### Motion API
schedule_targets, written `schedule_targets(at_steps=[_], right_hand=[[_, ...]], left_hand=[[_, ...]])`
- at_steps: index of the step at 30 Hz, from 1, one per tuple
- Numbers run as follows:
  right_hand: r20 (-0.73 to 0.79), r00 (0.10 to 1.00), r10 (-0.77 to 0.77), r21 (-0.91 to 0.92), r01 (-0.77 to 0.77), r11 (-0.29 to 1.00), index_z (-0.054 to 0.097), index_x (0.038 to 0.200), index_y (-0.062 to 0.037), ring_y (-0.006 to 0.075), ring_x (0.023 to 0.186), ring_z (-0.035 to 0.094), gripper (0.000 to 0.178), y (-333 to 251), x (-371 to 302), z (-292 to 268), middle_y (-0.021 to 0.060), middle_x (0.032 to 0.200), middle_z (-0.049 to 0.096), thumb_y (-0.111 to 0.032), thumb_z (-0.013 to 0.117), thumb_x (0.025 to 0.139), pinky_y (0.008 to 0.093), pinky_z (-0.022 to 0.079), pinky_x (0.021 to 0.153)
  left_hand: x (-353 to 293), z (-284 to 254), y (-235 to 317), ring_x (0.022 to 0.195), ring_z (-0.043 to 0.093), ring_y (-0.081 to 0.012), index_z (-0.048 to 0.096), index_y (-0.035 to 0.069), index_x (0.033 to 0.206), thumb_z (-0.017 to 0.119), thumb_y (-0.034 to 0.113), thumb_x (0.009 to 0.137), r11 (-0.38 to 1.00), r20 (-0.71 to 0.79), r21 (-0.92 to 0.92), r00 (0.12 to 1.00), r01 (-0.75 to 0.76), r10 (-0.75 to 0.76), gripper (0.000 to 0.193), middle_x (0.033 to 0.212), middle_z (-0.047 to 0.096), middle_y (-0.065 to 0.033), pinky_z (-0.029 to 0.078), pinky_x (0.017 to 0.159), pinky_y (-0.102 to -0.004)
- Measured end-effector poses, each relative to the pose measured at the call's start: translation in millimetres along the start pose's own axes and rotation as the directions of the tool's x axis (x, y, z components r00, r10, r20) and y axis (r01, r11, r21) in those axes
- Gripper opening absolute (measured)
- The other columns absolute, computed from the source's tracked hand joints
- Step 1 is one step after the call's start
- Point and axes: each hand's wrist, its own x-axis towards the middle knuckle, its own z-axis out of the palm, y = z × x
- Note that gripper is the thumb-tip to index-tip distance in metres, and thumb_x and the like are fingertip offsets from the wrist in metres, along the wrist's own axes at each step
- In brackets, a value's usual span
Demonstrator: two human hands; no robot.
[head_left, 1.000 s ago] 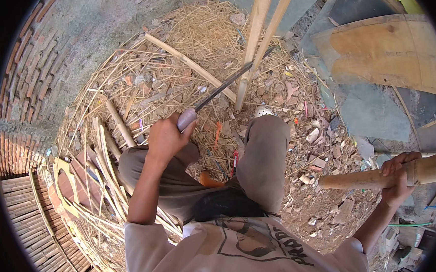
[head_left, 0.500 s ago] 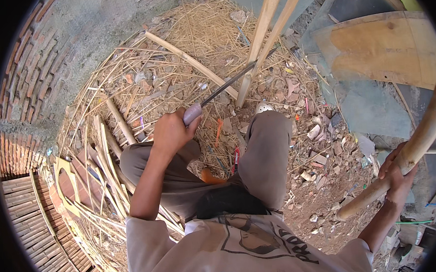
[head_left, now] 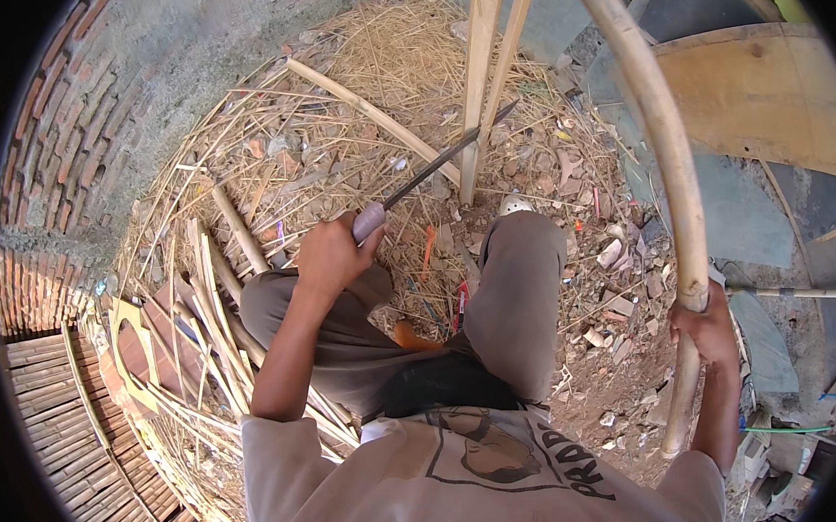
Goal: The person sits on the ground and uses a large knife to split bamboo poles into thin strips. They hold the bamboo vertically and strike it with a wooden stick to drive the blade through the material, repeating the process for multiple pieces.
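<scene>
My left hand (head_left: 328, 256) is closed round the pale, wrapped handle of a long knife (head_left: 428, 173). The dark blade points away to the right and crosses two upright split bamboo strips (head_left: 480, 69) near their lower ends; whether it touches them I cannot tell. On the right, my right hand (head_left: 705, 326) is wrapped round a long, thick bamboo pole (head_left: 671, 153). That pole stands steeply, its lower end beside my right forearm and its upper end beyond the top of the view.
A bamboo stick (head_left: 373, 115) lies on straw and rubble ahead. Cut bamboo strips (head_left: 215, 319) are heaped by my left knee. A brick wall (head_left: 81, 137) rises at the left, above a slatted bamboo panel (head_left: 96, 438). Brown and grey sheets (head_left: 759, 92) lie at the right.
My right hand has swung the bamboo pole upright and inward to the left. The upright strips lean slightly more left; the left hand keeps the knife in nearly the same place.
</scene>
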Motion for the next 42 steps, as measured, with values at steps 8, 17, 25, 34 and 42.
schedule_targets(at_steps=[8, 17, 25, 34, 42], right_hand=[[-0.448, 0.774, -0.447, 0.176, 0.567, 0.805, 0.047, 0.100, -0.0023, 0.0175, 0.059, 0.057, 0.026, 9, 27, 32, 0.0082, 0.073, 0.057, 0.000, 0.060, 0.077, 0.0333, 0.051, 0.058], [0.224, 0.949, 0.221, 0.005, -0.228, 0.974, 0.060, 0.098, 0.0033, 0.0165, 0.053, 0.060, 0.029, 214, 20, 80, 0.0089, 0.075, 0.063, 0.000, 0.070, 0.071, 0.0294, 0.049, 0.046], [-0.495, 0.835, 0.242, -0.300, -0.425, 0.854, 0.061, 0.099, 0.0010, 0.0343, 0.082, 0.069, 0.043, 381, -14, 140, 0.0180, 0.085, 0.068, -0.019, 0.077, 0.065, 0.0456, 0.055, 0.074], [-0.405, 0.719, 0.565, -0.357, -0.693, 0.627, 0.058, 0.112, 0.0028, 0.0378, 0.097, 0.067, 0.060, 541, -55, 195, 0.0214, 0.101, 0.068, -0.026, 0.079, 0.064, 0.0477, 0.053, 0.086], [-0.715, 0.676, -0.181, 0.105, 0.359, 0.927, 0.059, 0.113, 0.0014, 0.0215, 0.099, 0.061, 0.024, 210, 13, 103, 0.0110, 0.107, 0.064, -0.006, 0.060, 0.091, 0.0376, 0.048, 0.088]], left_hand=[[-11, 12, 10, 0.059, 0.066, -0.0392, 0.067, 0.003, 0.080, 0.069, 0.048, 0.083, 1.000, 0.024, -0.011, 1.000, 0.011, -0.010, 0.045, 0.062, 0.064, -0.0211, 0.054, 0.058, -0.0472], [-29, 21, 4, 0.063, 0.067, -0.0396, 0.066, 0.001, 0.081, 0.066, 0.046, 0.086, 0.999, 0.085, 0.031, 0.996, 0.008, -0.010, 0.046, 0.067, 0.066, -0.0227, 0.054, 0.059, -0.0481], [-51, 81, 34, 0.074, 0.064, -0.0508, 0.054, -0.005, 0.100, 0.057, 0.039, 0.093, 0.916, 0.171, -0.344, 0.973, 0.207, -0.156, 0.045, 0.077, 0.064, -0.0320, 0.050, 0.070, -0.0569], [-50, 112, 97, 0.099, 0.063, -0.0478, 0.046, -0.009, 0.113, 0.053, 0.039, 0.097, 0.706, 0.309, -0.650, 0.947, 0.281, -0.092, 0.051, 0.100, 0.062, -0.0357, 0.047, 0.085, -0.0483], [-52, 112, 115, 0.083, 0.065, -0.0465, 0.041, -0.006, 0.106, 0.058, 0.039, 0.094, 0.652, 0.393, -0.702, 0.920, 0.286, 0.020, 0.050, 0.084, 0.063, -0.0303, 0.049, 0.077, -0.0496]])
